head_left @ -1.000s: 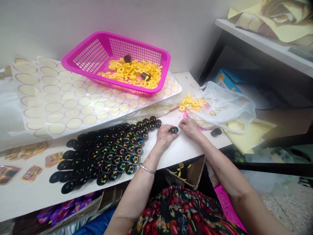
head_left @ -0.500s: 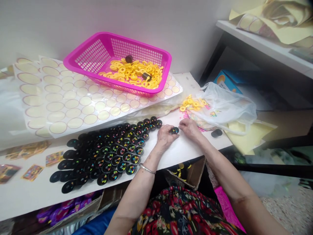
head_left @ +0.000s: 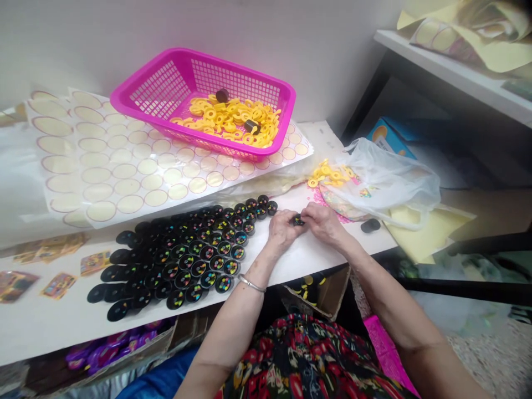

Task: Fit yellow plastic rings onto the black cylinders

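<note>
My left hand is closed around a small round black cup above the white table. Over the cup's opening, my right hand has its fingers pinched together; anything between them is hidden or too small to name. To the left of my hands stand many more black cups in close rows, with bright coloured bits inside those nearest me. Small pink bits lie scattered just beyond my right hand, beside a clear plastic bag.
A pink basket of yellow ring-shaped pieces rests on sheets of oval stickers. More yellow pieces lie by the bag. A dark disc-like piece is at right. Printed cards lie at left. Below the table edge is a cardboard box.
My right hand has moved left and down onto the cup, its fingertips now at the opening. My left hand still holds the cup. The whole view has shifted slightly.
</note>
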Available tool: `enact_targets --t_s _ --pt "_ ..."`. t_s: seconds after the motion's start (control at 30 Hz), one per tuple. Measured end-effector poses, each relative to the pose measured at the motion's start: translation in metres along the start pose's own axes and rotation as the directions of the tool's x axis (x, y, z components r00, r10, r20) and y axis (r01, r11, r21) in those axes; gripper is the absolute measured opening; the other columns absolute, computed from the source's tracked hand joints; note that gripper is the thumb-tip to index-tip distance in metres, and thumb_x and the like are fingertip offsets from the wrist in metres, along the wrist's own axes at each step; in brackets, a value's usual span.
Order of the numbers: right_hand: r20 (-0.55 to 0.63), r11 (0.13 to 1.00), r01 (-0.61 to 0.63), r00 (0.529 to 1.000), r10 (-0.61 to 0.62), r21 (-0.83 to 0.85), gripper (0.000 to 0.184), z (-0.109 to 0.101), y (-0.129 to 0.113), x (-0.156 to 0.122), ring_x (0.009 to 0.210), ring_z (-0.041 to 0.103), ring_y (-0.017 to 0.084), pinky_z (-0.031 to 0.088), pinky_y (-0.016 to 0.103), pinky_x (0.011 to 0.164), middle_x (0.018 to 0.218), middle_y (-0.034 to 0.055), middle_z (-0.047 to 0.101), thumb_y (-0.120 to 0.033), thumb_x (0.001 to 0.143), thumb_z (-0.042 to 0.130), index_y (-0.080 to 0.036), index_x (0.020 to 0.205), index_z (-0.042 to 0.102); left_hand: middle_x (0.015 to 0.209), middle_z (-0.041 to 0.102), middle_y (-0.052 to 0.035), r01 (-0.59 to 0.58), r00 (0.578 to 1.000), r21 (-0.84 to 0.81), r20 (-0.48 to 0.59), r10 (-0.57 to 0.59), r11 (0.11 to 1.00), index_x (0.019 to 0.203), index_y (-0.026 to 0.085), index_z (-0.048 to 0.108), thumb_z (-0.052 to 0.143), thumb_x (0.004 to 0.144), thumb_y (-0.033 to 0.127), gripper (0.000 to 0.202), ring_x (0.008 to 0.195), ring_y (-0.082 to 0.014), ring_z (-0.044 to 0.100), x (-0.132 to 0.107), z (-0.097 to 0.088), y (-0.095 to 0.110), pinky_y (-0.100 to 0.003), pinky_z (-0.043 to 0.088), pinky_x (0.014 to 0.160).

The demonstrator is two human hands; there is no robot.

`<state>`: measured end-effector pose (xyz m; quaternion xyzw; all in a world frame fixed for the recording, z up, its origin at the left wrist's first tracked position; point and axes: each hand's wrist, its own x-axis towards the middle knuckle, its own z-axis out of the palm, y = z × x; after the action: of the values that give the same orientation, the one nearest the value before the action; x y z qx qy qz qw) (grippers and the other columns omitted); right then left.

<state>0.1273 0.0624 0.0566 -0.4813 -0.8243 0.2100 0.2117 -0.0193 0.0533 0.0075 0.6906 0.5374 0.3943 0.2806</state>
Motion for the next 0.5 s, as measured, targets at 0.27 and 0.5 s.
enact_targets --t_s 0.27,0.5 --pt "0.146 0.931 0.04 0.989 0.014 -0.363 0.022 -0.004 -0.013 0.003 0.068 0.049 0.015 0.026 0.026 0.055 0.081 0.0057 0.056 -0.012 0.083 0.041 -0.016 0.08 0.062 0.072 0.063 0.0006 0.001 1.0 0.003 0.022 -0.001 1.0 0.077 0.02 0.066 0.067 0.064 0.027 0.015 0.074 -0.0151 0.054 0.001 0.0 -0.003 -0.028 0.041 0.074" --pt "0.237 0.899 0.136 0.971 -0.038 -0.417 0.023 -0.01 -0.022 0.007 0.065 0.047 0.014 0.022 0.027 0.053 0.08 0.0052 0.056 -0.008 0.08 0.042 -0.017 0.084 0.063 0.072 0.063 0.0014 0.018 0.999 -0.007 0.028 -0.018 1.0 0.076 0.02 0.066 0.068 0.062 0.025 0.015 0.072 -0.0145 0.054 0.001 0.002 -0.006 -0.028 0.041 0.072"
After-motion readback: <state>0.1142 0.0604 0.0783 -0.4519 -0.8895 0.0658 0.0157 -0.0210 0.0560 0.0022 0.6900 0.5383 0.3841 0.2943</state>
